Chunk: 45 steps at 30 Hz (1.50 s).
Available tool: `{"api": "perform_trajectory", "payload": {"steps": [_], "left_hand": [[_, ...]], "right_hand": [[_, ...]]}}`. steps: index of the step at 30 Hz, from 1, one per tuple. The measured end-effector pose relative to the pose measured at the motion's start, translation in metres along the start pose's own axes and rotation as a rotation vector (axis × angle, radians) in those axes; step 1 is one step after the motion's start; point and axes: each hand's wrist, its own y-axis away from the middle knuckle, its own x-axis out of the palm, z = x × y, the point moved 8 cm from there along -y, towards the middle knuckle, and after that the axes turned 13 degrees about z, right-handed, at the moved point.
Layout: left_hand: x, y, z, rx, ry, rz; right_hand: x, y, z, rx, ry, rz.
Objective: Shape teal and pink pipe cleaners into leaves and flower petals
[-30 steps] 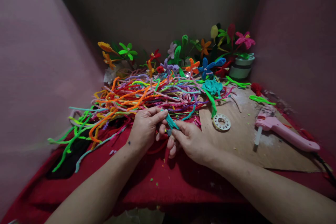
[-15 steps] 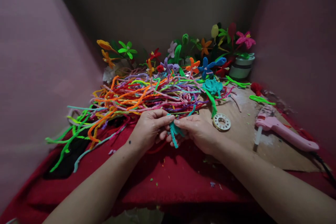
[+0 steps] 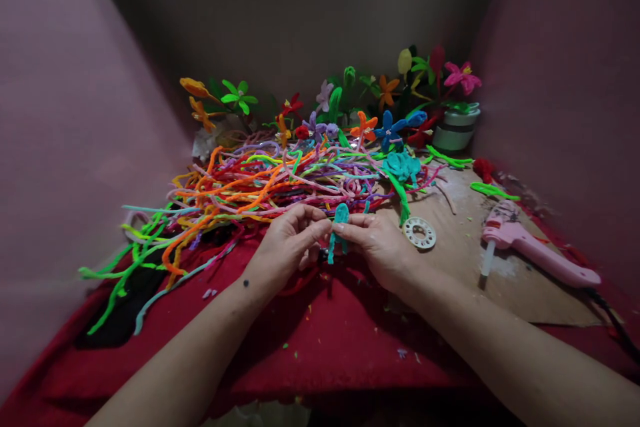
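Observation:
A small teal pipe-cleaner piece (image 3: 341,215) stands upright between my hands, a rounded loop at its top and thin ends hanging below. My right hand (image 3: 383,243) pinches it from the right between thumb and fingers. From the left, my left hand (image 3: 293,240) has its thumb and forefinger pressed together at the edge of the same piece; its other fingers curl beneath. Both hands are above the red cloth (image 3: 310,360), in front of the heap of coloured pipe cleaners (image 3: 270,180). A teal flower (image 3: 401,167) with a green stem lies beyond my right hand.
On the cardboard (image 3: 450,267) at the right are a white ring-shaped spool (image 3: 420,233) and a pink glue gun (image 3: 535,250) with a cord. Pipe-cleaner flowers (image 3: 388,130) and a pale pot (image 3: 456,128) stand at the back. A black item (image 3: 125,310) lies at the left.
The teal piece has turned from drooping under the fingers to having its loop upright. My right hand has shifted its hold. The view has moved slightly.

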Motion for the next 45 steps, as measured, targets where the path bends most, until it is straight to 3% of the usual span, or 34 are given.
{"api": "perform_trajectory", "payload": {"steps": [4, 7, 12, 15, 19, 26, 32, 41, 45], "left_hand": [[0.012, 0.001, 0.009, -0.124, -0.023, 0.073], [0.02, 0.002, 0.01, -0.122, -0.135, 0.124], [0.022, 0.006, -0.01, 0.156, -0.581, 0.082], [0.027, 0.009, -0.016, 0.26, -0.723, 0.123], [0.027, 0.01, -0.015, 0.257, -0.752, 0.143], [0.014, 0.016, -0.021, 0.38, -0.605, -0.004], [0.022, 0.023, -0.034, 0.585, -0.667, 0.115], [0.022, 0.029, -0.044, 0.678, -0.695, 0.08], [0.021, 0.029, -0.048, 0.709, -0.606, 0.148]], "right_hand": [[-0.008, -0.001, 0.004, -0.108, -0.093, -0.052], [-0.013, 0.0, 0.005, -0.121, -0.133, -0.114], [-0.014, 0.003, 0.004, -0.102, -0.172, -0.164], [-0.014, 0.003, 0.002, -0.091, -0.175, -0.175], [-0.015, 0.003, 0.005, -0.103, -0.176, -0.189], [-0.014, 0.001, 0.005, -0.093, -0.273, -0.144], [-0.007, -0.001, 0.001, -0.08, -0.316, -0.04], [0.0, 0.0, -0.002, -0.039, -0.279, 0.016], [0.005, 0.0, 0.0, -0.038, -0.245, 0.081]]}}
